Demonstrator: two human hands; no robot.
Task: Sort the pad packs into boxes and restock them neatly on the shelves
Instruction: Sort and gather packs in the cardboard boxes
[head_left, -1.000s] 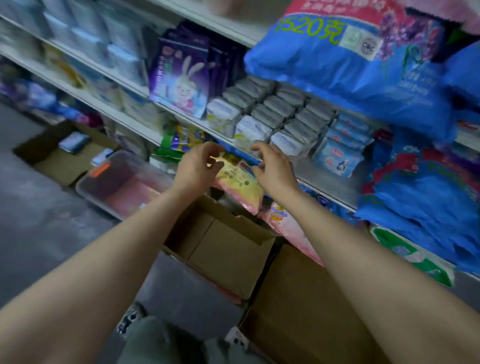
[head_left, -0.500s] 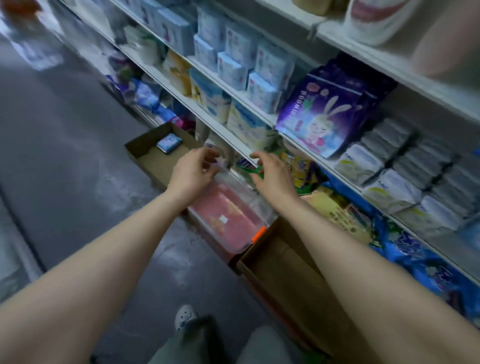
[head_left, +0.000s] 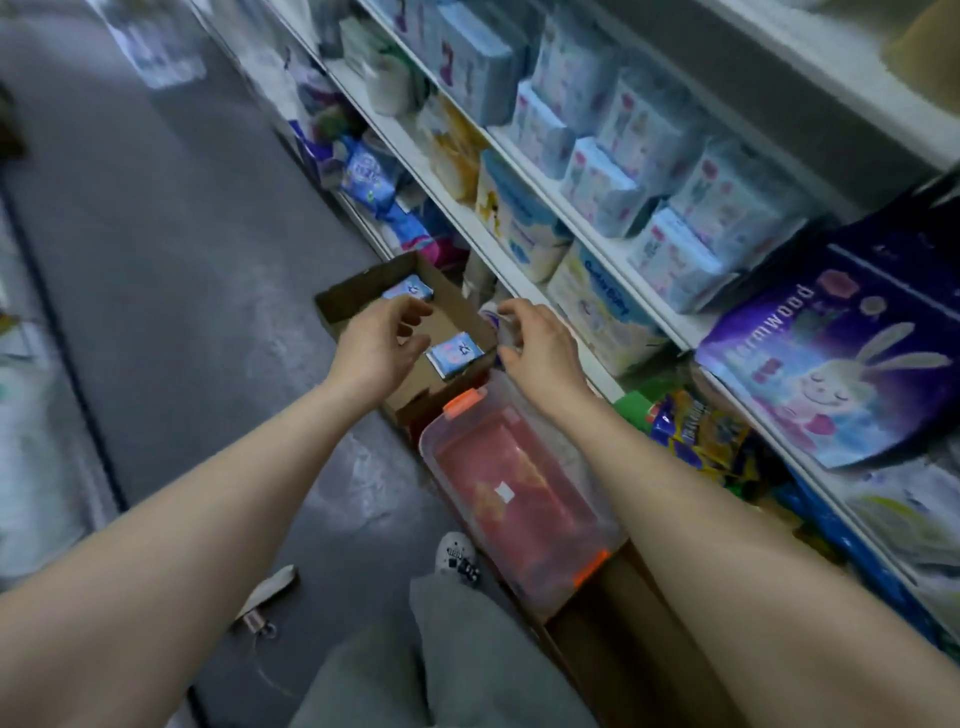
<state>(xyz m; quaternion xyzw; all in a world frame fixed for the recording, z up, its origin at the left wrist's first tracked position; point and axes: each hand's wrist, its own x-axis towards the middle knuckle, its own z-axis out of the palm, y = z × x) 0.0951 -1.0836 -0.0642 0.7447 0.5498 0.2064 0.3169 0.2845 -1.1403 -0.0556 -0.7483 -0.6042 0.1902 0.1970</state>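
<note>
A shallow cardboard box (head_left: 343, 304) stands on the floor against the shelving. Two small blue pad packs lie in it: one pad pack (head_left: 455, 354) near its right wall, another pad pack (head_left: 409, 289) at the far end. My left hand (head_left: 375, 345) hovers over the box with fingers loosely curled, holding nothing. My right hand (head_left: 537, 347) hangs just right of the near pack, above the box's right edge, fingers also loosely curled and empty. Neither hand touches a pack.
A clear plastic bin (head_left: 519, 493) with orange clips and red contents sits on the floor nearer me, then a brown carton (head_left: 618, 634). Shelves on the right carry blue pad packs (head_left: 670, 260) and a purple rabbit bag (head_left: 841, 358). Grey floor (head_left: 171, 270) lies to the left.
The view swung left along the aisle. Both hands left the yellow pack on the lower shelf and moved empty past the plastic bin to over the cardboard box.
</note>
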